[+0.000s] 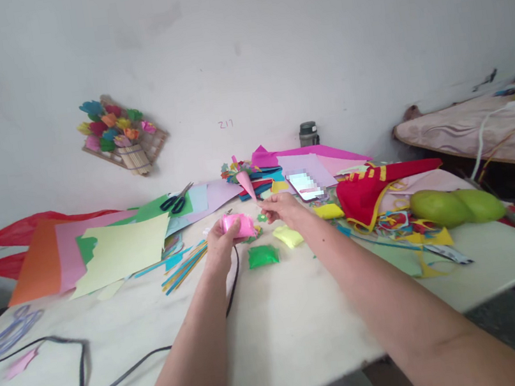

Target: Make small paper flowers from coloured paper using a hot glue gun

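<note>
My left hand is closed around a small pink packet held just above the white table. My right hand is beside it to the right, fingers pinched together at the packet's upper right edge, near a tiny green scrap. A green packet and a yellow packet lie on the table just in front of my hands. A pink paper cone stands behind them.
Coloured paper sheets cover the left back, with scissors on them. A black cable crosses the table. A phone, red cloth, two green mangoes and paper scraps lie at the right. Coloured sticks lie near my left hand.
</note>
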Motion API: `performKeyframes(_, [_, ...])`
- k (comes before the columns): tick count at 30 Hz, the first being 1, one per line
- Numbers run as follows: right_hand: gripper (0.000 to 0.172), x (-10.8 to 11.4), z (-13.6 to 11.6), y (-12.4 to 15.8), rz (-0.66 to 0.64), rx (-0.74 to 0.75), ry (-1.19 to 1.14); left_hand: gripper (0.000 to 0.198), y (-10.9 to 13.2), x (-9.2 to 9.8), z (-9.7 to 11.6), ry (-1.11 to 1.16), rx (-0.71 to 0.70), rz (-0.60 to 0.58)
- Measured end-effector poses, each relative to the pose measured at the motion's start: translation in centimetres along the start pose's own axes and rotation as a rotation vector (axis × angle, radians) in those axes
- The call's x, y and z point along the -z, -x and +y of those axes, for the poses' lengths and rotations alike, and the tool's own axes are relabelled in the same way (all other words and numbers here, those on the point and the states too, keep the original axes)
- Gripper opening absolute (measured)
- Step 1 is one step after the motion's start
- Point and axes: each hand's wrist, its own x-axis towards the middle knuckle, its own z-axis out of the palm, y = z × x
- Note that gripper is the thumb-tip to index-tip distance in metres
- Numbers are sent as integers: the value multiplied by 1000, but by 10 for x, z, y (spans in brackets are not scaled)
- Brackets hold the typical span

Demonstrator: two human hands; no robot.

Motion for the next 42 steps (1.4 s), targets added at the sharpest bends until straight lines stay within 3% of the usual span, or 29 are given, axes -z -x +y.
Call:
performKeyframes(5, [4, -1, -2, 2, 28, -9, -24, 41, -1, 0, 0, -14, -1, 0])
performKeyframes(17, [14, -3, -6, 3, 12, -18, -10, 44, -1, 1, -1, -13, 0, 6])
performKeyframes(25, [11, -1, -4, 2, -21, -11, -13, 45, -1, 0, 1, -18, 0, 2])
performKeyframes(30, [21, -3, -1, 2, -12, 5, 3, 49, -1, 0, 1, -8, 15, 12])
performKeyframes(33, [36, 4, -4, -2, 150, 36, -53, 49, -1, 1, 1, -13, 13, 14])
performKeyframes(37, [38, 28, -12, -11, 580, 249, -328, 45, 1, -3, 3, -12, 15, 27])
performKeyframes(40, [32, 39, -16, -14, 674, 261, -515, 42, 1, -6, 4, -11, 21, 40])
performKeyframes(42, [28, 37, -15, -13, 631, 179, -539, 42, 1, -7, 4, -11, 21, 33])
